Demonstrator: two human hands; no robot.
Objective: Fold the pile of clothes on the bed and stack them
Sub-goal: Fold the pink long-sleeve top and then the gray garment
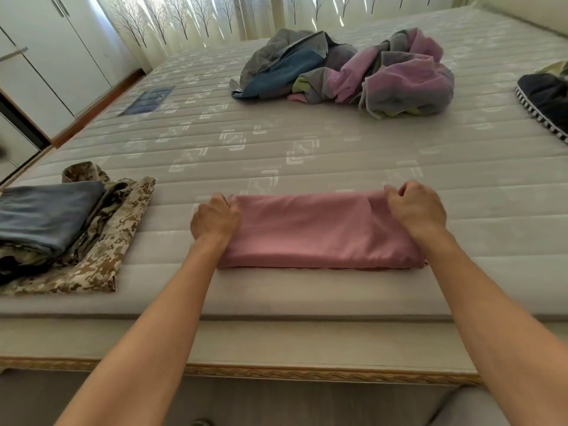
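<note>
A pink cloth folded into a long band (319, 230) lies near the bed's front edge, its far corners pinched in the closed fingers of the left hand (215, 221) and right hand (415, 210), likely to keep the edges square for the next fold. Left of it sits one stack (61, 232) of two folded pieces, grey-blue on camouflage; one unfolded pile of grey, blue and lilac garments (347, 73) waits farther back on the quilted mattress (276, 149).

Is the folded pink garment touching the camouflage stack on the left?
Apart. The head view shows a bare strip of mattress between the pink garment and the camouflage stack.
</note>
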